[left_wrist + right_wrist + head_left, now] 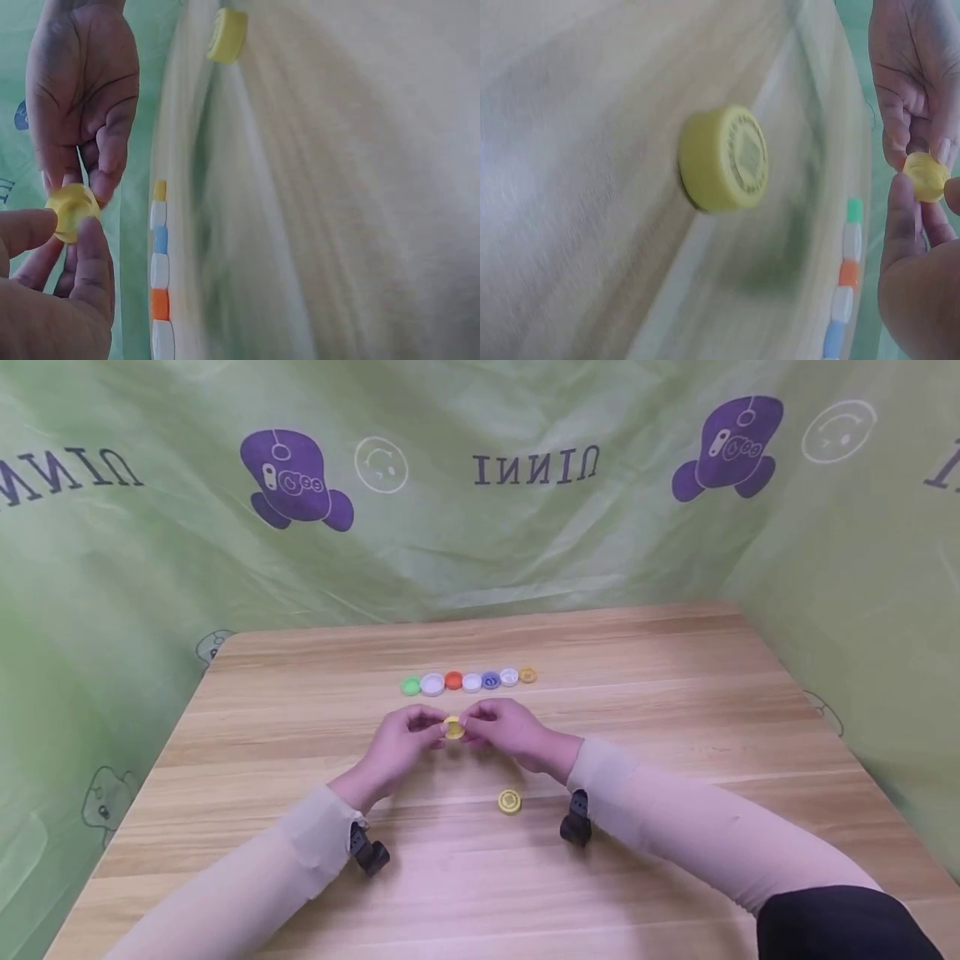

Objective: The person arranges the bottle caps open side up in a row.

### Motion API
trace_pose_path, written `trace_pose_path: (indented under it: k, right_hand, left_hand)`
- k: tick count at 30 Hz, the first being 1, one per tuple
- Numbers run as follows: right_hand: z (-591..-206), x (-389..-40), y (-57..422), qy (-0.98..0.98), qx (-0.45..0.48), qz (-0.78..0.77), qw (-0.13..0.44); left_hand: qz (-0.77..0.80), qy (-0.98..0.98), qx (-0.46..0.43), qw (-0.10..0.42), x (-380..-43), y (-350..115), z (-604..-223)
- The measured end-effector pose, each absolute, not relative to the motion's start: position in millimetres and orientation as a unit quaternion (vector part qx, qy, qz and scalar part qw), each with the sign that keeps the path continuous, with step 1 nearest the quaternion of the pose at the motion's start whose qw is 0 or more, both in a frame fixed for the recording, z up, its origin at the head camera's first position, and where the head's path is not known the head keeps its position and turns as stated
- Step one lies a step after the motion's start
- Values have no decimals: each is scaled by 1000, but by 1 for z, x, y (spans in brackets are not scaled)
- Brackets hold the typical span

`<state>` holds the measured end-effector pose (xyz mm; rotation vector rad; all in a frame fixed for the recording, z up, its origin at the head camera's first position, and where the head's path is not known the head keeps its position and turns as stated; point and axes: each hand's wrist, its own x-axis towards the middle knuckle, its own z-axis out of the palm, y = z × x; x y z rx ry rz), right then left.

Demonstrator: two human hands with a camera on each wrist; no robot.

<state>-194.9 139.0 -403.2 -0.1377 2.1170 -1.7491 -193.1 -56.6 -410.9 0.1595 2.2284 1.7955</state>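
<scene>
Between both hands, above the table, is a yellow bottle cap [453,727], its hollow inside showing in the left wrist view. My left hand [399,745] pinches one side of it with thumb and fingers. From the opposite side my right hand [510,731] holds it by the fingertips. A second yellow bottle cap [724,159] lies on the table nearer to me, printed top up, touched by neither hand. Beyond the hands runs a row of caps: green [411,686], white, orange-red [453,680], white, blue [491,680], white and, at the right end, orange-yellow [528,675].
The wooden table [300,835] carries the caps. A green cloth [525,543] with purple figures hangs behind it and along both sides. A small black camera is strapped at each wrist, the left one [369,852] and the right one [576,820].
</scene>
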Motion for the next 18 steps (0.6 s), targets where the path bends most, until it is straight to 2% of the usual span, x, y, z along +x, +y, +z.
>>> trace_pose_path:
  k: [5, 11, 18]
  right_hand:
    - [-399, -202, 142, 748, -49, -640, 171]
    - [-401, -210, 148, 756, -24, -645, 113]
    - [-400, -219, 159, 771, 7, -630, 95]
  left_hand:
    - [656, 744, 47, 121, -202, -49, -405]
    - [660, 742, 45, 108, -209, -31, -402]
    - [643, 754, 38, 126, -219, -8, -401]
